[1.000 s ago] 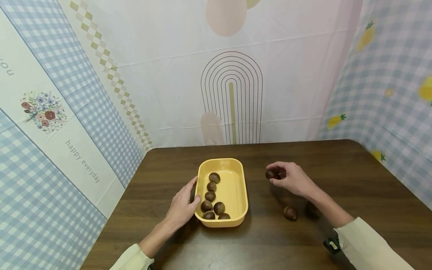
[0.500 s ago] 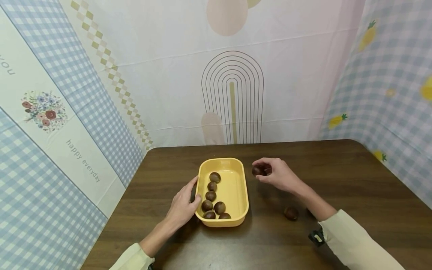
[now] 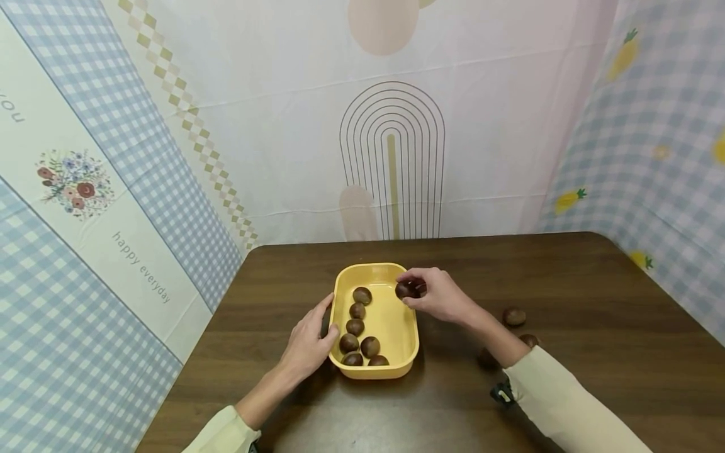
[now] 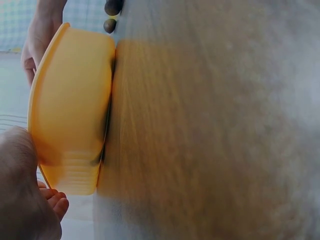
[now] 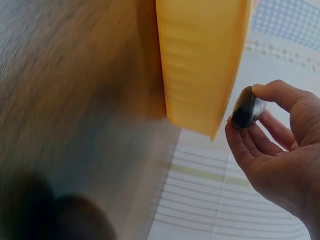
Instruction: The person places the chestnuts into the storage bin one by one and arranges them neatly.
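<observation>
A yellow rectangular tray (image 3: 391, 321) stands on the table with several brown chestnuts (image 3: 370, 347) inside, mostly along its left side and front. My left hand (image 3: 306, 343) holds the tray's left wall, thumb at the rim and fingers along the outside; the left wrist view shows the tray (image 4: 75, 100) from its side. Over the tray's right rim, my right hand (image 3: 442, 297) pinches a chestnut (image 3: 405, 290) between thumb and fingers. In the right wrist view that chestnut (image 5: 244, 110) hangs beside the tray's rim, clear of the table.
To the right of the tray, a chestnut (image 3: 514, 316) lies on the dark wooden table (image 3: 595, 302). Another chestnut (image 3: 529, 340) and a partly hidden one (image 3: 487, 359) sit by the right forearm. Patterned cloths (image 3: 487, 157) hang behind and at both sides.
My right hand has moved left with its chestnut, from above the table at the right to the tray's right rim. The left hand stays on the tray.
</observation>
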`<state>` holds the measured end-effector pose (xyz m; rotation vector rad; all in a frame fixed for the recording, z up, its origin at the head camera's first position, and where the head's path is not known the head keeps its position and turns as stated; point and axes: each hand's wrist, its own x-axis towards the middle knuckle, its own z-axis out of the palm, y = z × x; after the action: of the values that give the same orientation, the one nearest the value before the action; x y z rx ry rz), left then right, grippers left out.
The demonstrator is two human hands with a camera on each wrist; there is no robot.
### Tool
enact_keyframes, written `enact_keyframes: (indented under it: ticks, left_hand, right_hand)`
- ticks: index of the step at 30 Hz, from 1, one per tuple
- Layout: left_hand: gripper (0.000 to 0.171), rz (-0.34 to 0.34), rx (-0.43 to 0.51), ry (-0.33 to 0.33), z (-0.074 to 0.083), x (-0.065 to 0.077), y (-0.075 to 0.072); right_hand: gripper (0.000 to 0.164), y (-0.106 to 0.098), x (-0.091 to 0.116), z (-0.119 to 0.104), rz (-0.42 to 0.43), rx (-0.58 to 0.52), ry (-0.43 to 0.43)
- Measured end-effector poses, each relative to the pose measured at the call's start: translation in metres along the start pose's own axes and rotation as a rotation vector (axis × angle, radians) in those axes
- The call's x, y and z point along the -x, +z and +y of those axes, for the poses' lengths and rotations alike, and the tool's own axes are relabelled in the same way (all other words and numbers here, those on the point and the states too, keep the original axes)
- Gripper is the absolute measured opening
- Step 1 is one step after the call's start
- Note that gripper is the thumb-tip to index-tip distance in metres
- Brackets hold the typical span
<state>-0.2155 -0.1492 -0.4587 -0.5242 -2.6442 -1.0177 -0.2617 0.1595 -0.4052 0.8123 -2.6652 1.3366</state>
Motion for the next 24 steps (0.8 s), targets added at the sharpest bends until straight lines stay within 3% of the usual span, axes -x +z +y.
enact_keyframes:
  ticks: [12,24]
  left_hand:
    - [0.065,0.006,0.001,0.002,0.000,-0.001,0.001]
    - [0.066,0.001,0.000,-0.007,0.001,-0.001,0.000]
  right_hand:
    - [0.037,0.032,-0.014,-0.014,-0.045,0.060,-0.062]
    - [0.034,0.050,-0.020,-0.015,-0.084,0.060,-0.107]
